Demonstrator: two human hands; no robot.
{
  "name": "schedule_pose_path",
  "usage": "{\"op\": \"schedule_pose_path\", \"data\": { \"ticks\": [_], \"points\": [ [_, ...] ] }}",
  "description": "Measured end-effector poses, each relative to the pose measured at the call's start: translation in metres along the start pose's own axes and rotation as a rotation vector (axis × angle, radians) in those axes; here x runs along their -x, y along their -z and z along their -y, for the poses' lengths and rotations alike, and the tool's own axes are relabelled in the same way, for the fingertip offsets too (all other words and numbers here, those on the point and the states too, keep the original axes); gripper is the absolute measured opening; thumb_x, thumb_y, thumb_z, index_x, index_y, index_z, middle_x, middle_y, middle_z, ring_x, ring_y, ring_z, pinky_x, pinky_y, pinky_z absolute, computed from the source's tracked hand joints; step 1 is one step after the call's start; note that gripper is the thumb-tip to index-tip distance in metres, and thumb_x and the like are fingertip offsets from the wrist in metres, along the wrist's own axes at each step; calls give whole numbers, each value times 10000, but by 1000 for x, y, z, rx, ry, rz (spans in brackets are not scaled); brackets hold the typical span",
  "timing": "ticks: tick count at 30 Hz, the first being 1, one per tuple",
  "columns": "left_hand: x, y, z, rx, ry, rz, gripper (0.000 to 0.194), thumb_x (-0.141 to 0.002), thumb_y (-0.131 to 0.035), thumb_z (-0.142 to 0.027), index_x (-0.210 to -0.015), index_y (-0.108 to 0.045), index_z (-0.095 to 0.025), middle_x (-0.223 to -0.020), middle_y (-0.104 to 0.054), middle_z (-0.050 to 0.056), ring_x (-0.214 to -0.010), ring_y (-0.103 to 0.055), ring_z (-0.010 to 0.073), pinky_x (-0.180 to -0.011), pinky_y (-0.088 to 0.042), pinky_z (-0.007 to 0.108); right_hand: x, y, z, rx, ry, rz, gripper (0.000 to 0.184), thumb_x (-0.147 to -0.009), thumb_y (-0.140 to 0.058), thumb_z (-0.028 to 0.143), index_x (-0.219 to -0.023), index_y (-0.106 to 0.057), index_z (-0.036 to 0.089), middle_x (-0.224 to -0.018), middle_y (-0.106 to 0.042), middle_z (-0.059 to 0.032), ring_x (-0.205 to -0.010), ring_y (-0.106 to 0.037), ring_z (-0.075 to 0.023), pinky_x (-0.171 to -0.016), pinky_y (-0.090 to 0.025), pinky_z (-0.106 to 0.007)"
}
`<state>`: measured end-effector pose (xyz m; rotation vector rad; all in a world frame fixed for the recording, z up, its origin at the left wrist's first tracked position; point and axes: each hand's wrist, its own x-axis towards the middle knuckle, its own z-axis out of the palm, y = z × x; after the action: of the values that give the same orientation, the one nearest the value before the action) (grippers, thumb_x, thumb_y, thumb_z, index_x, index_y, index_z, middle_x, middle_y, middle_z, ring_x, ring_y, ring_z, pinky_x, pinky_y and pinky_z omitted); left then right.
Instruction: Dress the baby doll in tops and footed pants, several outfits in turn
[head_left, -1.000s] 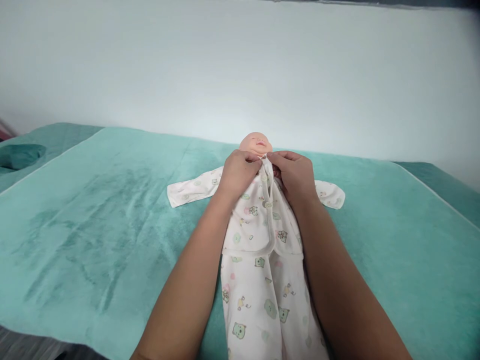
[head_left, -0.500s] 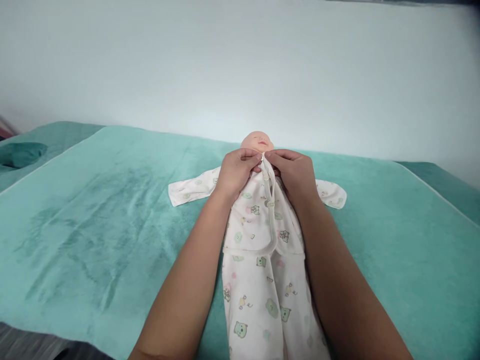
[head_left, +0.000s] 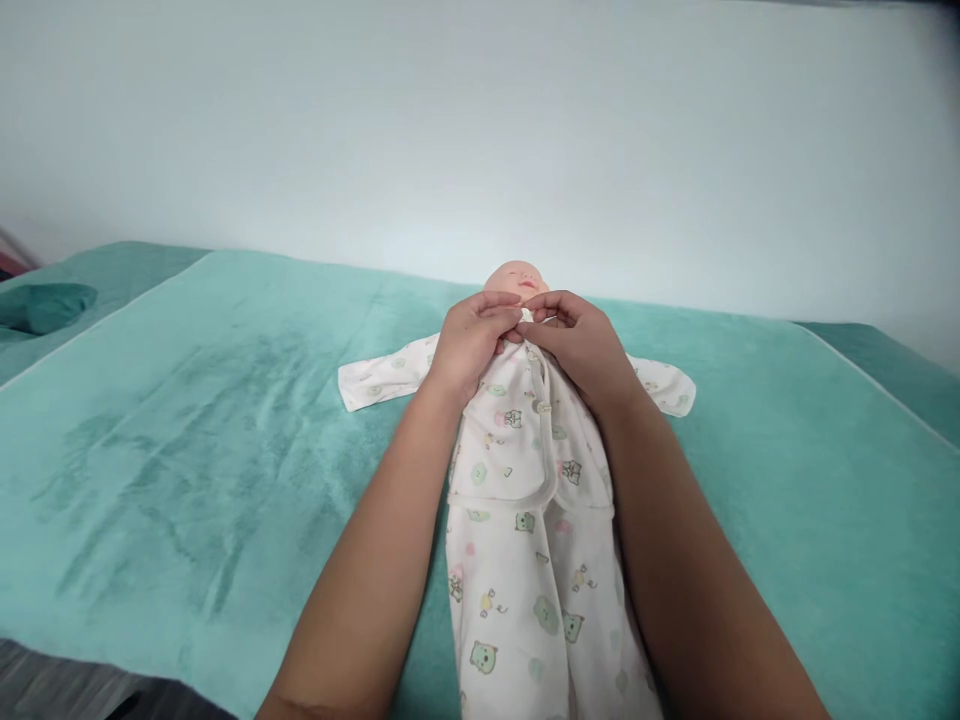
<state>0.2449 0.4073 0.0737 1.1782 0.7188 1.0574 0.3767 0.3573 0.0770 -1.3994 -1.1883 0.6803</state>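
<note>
Doll (head_left: 516,278) observed face up on the teal cover (head_left: 225,460), head close to the far edge, trousers (head_left: 517,620) extending toward the near edge. Left hand (head_left: 472,345): fingers pinched on the collar of the printed jacket (head_left: 506,455). Right hand (head_left: 585,345): thumb and fingers closed at the same collar, just beside the left. Both sleeves lie spread outward.

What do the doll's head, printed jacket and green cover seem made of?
Doll's head: probably smooth vinyl or plastic, from its even surface. Printed jacket: matte, soft-looking fabric, perhaps cotton, given its folds. Green cover: likely short-pile plush, as darker brushed streaks suggest.
</note>
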Motion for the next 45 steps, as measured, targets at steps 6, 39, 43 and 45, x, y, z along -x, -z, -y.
{"op": "schedule_pose_path", "data": {
  "ticks": [6,39,43,45],
  "points": [
    [2,0,0,-84,-37,-45,217,-689,-626,-67,-882,-661,-158,-784,-652,12,-610,-576,89,-582,-427,219,-4,1,-7,-227,-95,-58,204,-667,-703,247,-860,-648,215,-636,-509,48,-576,-449,-107,-541,-368,-250],
    [38,18,-25,-713,-170,262,147,-852,-624,-275,-914,-733,-197,-908,-694,14,-779,-590,145,-715,-442,267,62,12,6,230,4,-82,109,-790,-662,282,-863,-704,213,-768,-656,13,-707,-576,-150,-673,-434,-292],
    [37,17,-21,-689,-169,229,113,-816,-675,-263,-884,-737,-197,-894,-681,10,-762,-572,128,-721,-451,256,60,12,4,237,-20,-115,134,-778,-661,286,-873,-722,214,-798,-674,9,-741,-590,-158,-709,-441,-304],
    [36,15,-19,-658,-160,218,104,-809,-684,-260,-870,-737,-195,-862,-677,7,-734,-560,122,-697,-447,249,59,12,2,221,-35,-133,144,-772,-666,294,-871,-732,214,-811,-685,4,-759,-599,-166,-726,-446,-313]
  ]
}}
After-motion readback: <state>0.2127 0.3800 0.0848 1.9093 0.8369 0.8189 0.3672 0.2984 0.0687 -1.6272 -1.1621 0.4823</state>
